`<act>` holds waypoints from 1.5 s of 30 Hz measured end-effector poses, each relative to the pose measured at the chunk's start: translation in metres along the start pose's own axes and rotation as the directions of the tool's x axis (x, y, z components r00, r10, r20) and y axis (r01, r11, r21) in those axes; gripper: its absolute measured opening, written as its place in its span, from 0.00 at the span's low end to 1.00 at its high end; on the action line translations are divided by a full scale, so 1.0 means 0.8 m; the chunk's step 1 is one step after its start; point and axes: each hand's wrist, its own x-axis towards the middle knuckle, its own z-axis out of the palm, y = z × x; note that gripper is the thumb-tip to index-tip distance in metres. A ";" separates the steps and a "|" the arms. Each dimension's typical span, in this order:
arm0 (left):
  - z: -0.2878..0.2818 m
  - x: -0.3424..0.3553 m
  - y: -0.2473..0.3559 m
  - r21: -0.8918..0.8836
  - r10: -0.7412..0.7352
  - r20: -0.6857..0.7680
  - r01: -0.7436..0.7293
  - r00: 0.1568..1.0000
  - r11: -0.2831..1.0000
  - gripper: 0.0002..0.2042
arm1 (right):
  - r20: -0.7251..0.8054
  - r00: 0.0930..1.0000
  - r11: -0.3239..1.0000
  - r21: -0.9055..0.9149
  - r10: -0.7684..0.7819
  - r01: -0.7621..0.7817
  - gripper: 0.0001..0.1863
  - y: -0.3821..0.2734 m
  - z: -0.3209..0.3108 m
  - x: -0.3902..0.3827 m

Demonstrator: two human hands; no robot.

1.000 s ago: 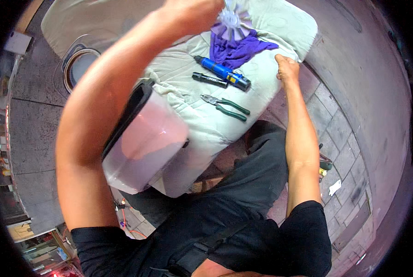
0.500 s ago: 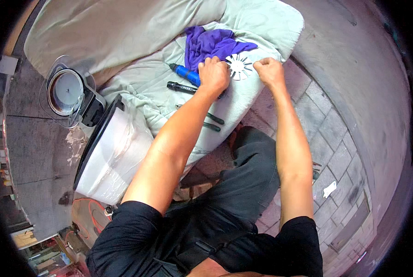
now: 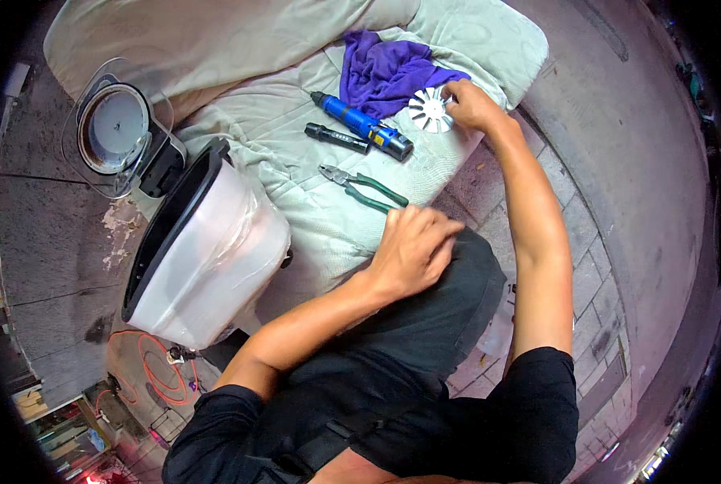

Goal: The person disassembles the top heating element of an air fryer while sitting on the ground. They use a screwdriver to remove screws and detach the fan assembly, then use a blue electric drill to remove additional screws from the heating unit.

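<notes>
My right hand [image 3: 469, 105] pinches the edge of a white fan wheel [image 3: 427, 109] lying on pale padding beside a crumpled purple cloth [image 3: 381, 68]. My left hand [image 3: 415, 250], slightly blurred, hovers over my dark-trousered leg with loosely curled fingers, nothing visible in them, near green-handled pliers [image 3: 360, 185]. A blue cylindrical tool [image 3: 360, 121] and a black flashlight [image 3: 335, 139] lie above the pliers.
A translucent white container with a black rim [image 3: 207, 250] leans at the pad's left. Behind it sits a round metal piece in clear plastic [image 3: 112, 127]. The pale padding [image 3: 239, 161] spans the upper middle. An orange cord [image 3: 157, 367] lies on the floor, lower left.
The fan wheel has come down onto the padding and shifted slightly right. My left hand has drawn back toward my leg, uncovering the pliers; my right hand has taken the wheel's edge.
</notes>
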 end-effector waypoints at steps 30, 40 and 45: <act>-0.524 -0.271 -0.154 -0.569 -0.542 -0.822 -0.207 0.177 0.796 0.13 | -0.262 0.907 0.910 0.167 -0.329 0.378 0.14 -0.459 -0.087 0.117; -0.503 -0.215 -0.273 -0.513 -0.526 -0.832 0.116 0.178 0.851 0.27 | -0.092 0.765 0.768 0.007 -0.637 0.640 0.16 -0.684 0.027 0.215; -0.502 -0.212 -0.283 -0.566 -0.563 -0.775 0.082 0.286 0.821 0.24 | -0.039 0.720 0.716 -0.150 -0.693 0.682 0.17 -0.732 0.071 0.243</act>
